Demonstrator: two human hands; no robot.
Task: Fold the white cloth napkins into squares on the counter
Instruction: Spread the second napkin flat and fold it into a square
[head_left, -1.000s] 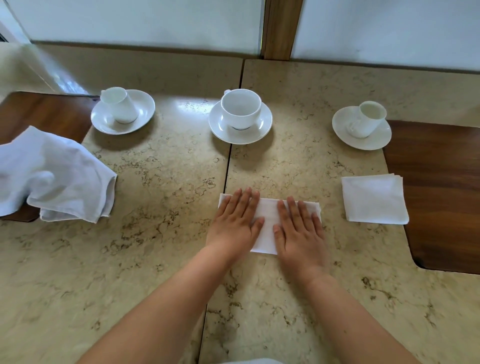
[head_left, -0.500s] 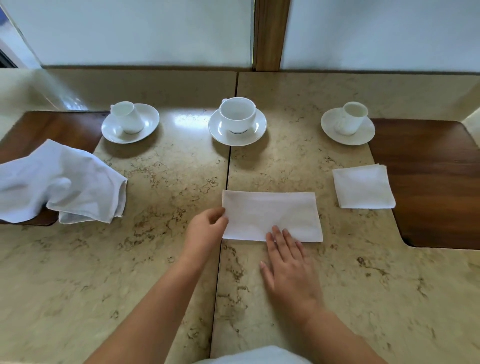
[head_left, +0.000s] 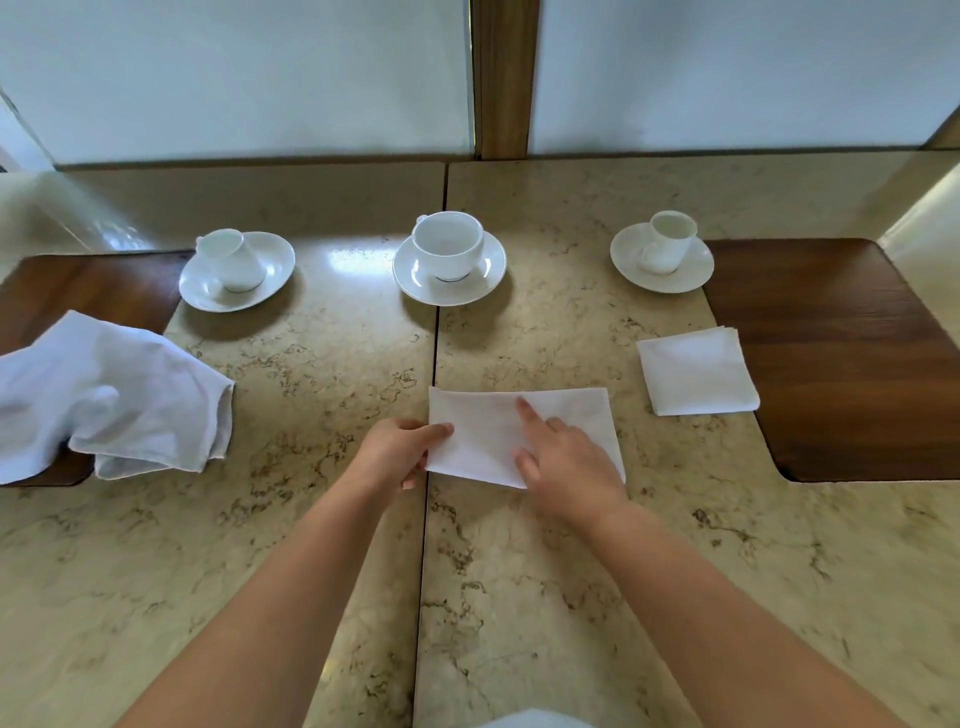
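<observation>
A white napkin (head_left: 488, 431) folded into a long rectangle lies flat on the marble counter (head_left: 322, 395), just right of the centre seam. My left hand (head_left: 400, 452) pinches its left short edge between thumb and fingers. My right hand (head_left: 563, 457) lies on the napkin's near right part, with the index finger stretched out and pressing the cloth near its middle. A finished square napkin (head_left: 698, 371) sits to the right. At the far left, a crumpled heap of unfolded white napkins (head_left: 109, 395) rests partly on a wooden inlay.
Three white cups on saucers stand in a row at the back: left (head_left: 236, 267), centre (head_left: 449, 257), right (head_left: 662, 254). Dark wooden inlays sit at the left (head_left: 98, 288) and the right (head_left: 841, 358). A wall with a wooden post closes the back.
My left hand closed its pinch on the napkin's left edge. My right hand slid from the near edge up onto the cloth, index finger extended.
</observation>
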